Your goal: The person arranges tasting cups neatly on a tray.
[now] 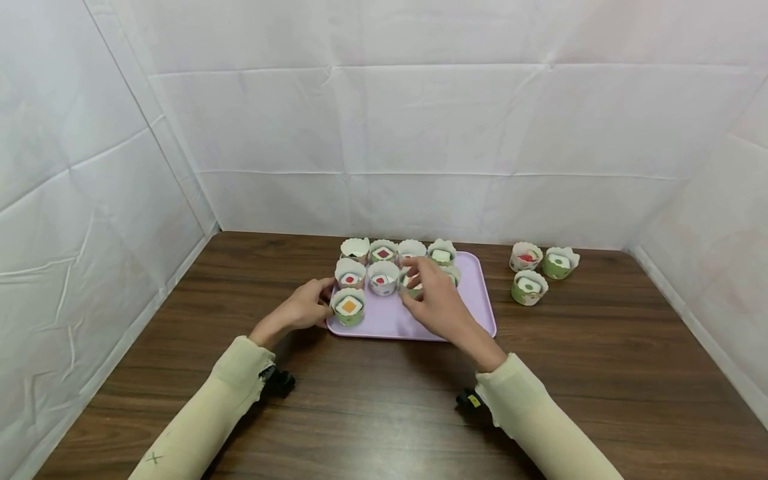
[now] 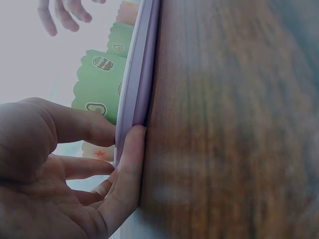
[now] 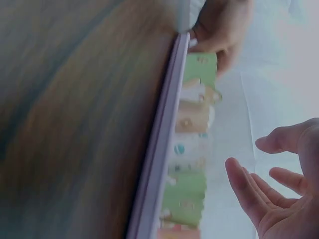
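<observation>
On the table lies a lilac tray (image 1: pixel 390 320) bearing several paper cupcake cups in rows, with white squares and coloured centres inside. My left hand (image 1: pixel 307 305) grips the tray's left rim between thumb and fingers, as the left wrist view shows. Beside it, at the front left corner, stands a green cup (image 1: pixel 349 316) with an orange centre. My right hand (image 1: pixel 437 300) hovers over the tray's cups, fingers apart and bent slightly, holding nothing. It partly hides cups in the middle row. A white-sided cup (image 1: pixel 383 279) is just left of the right fingertips.
Three more cups stand off the tray to the right: one with a red centre (image 1: pixel 526 257) and two green ones, the far green cup (image 1: pixel 559 263) and the near green cup (image 1: pixel 529 288). White cloth walls (image 1: pixel 420 133) border the brown wooden table (image 1: pixel 372 413).
</observation>
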{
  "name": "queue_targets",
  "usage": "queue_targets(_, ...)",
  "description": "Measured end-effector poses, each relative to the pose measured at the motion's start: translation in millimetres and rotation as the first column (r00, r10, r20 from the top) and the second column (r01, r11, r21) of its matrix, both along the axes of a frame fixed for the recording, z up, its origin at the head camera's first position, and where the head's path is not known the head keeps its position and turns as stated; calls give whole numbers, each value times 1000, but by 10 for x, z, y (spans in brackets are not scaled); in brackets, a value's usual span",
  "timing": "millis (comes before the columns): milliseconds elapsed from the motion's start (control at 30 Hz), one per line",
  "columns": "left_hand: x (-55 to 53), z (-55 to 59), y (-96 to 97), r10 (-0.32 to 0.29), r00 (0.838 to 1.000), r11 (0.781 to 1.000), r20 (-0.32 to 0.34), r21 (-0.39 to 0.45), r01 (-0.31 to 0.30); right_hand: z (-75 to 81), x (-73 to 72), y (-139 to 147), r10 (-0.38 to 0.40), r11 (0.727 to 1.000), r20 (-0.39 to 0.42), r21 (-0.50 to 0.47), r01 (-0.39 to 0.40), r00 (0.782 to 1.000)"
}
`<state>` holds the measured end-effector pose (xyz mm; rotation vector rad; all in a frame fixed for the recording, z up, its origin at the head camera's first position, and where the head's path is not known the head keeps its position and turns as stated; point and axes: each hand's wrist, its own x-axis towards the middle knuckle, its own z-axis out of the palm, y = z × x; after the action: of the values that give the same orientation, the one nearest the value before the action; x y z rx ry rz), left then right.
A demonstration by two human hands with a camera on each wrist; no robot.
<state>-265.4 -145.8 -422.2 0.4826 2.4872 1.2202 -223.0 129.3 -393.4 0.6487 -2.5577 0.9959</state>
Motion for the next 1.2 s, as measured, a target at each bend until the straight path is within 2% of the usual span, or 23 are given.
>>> queue_targets(300,9,13,-19,7,1000,1000,-2,-3,-7,25,-6,250,-52,998,16,-25,53,998)
queue_targets(500,20,15,-31,2,1000,1000,-15,-11,-3,-9,-6,379,-51,998,-22,-30,50,998)
queue_targets(667,11,6,-12,18,1000,1000,-7,-19,-18,-19,-15,532,-74,997,-55,-9,73,996)
queue_targets(833,7,13,-9,5,1000,1000,-14,-8,-6,5,-18,688,-95,995,-72,-3,95,993)
queue_targets(1067,3,-1,-11,9,1000,1000,-15,-13,-10,59,-67,958,-123,992,-16,-35,122,992)
queue_targets(1200,6,7,-18,11,1000,1000,-12,-22,-11,136,-91,1169,-181,982,8,-62,181,984)
